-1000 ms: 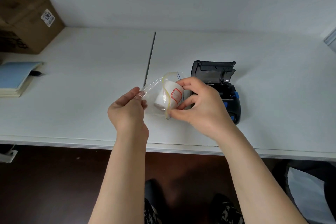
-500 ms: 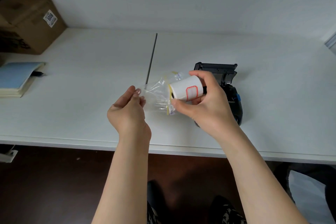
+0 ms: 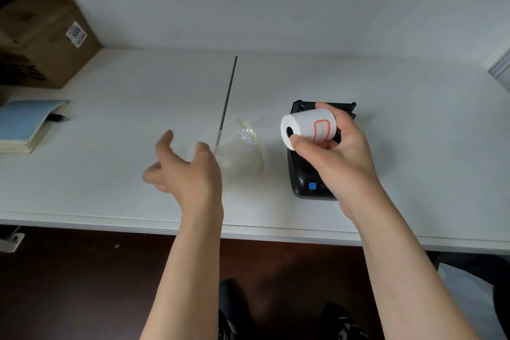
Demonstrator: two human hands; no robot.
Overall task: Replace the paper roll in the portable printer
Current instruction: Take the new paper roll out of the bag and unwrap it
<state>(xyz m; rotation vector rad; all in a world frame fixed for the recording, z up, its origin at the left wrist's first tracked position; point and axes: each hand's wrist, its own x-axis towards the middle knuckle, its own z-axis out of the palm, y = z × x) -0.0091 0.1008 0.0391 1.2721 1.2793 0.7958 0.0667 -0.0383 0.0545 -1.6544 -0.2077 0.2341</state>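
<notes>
Nearest, the left hand (image 3: 184, 174) hovers above the white surface (image 3: 110, 174), its fingers (image 3: 165, 143) spread loosely and holding nothing. Just beyond it lies an empty clear plastic bag (image 3: 238, 149). The right hand (image 3: 335, 157) pinches the white paper roll (image 3: 306, 127) between thumb and curled fingers, above the black portable printer (image 3: 306, 182), whose lid stands open. Farther left lie a blue notebook (image 3: 23, 124) and a cardboard box (image 3: 41, 44).

left hand (image 3: 185, 171) spread loose, fingers apart — right hand (image 3: 335, 152) raised, fingers curled in a grip.
</notes>
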